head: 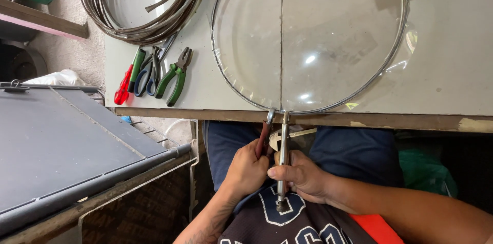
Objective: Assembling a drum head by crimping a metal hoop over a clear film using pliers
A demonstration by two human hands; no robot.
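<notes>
Both hands grip tools: left hand (246, 167) holds pliers (264, 136), right hand (300, 174) a metal tool (283, 157), the hoop (308, 38) lying just beyond them on the desk (452, 69).

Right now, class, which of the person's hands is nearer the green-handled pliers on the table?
Left. The left hand is below the green-handled pliers; the right hand is farther right.

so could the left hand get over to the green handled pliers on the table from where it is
Probably yes, but not straight away. The left hand is below the table edge, wrapped around a red-handled tool at the metal ring. The green-handled pliers lie uncovered to its left on the table, nothing lying across them.
</notes>
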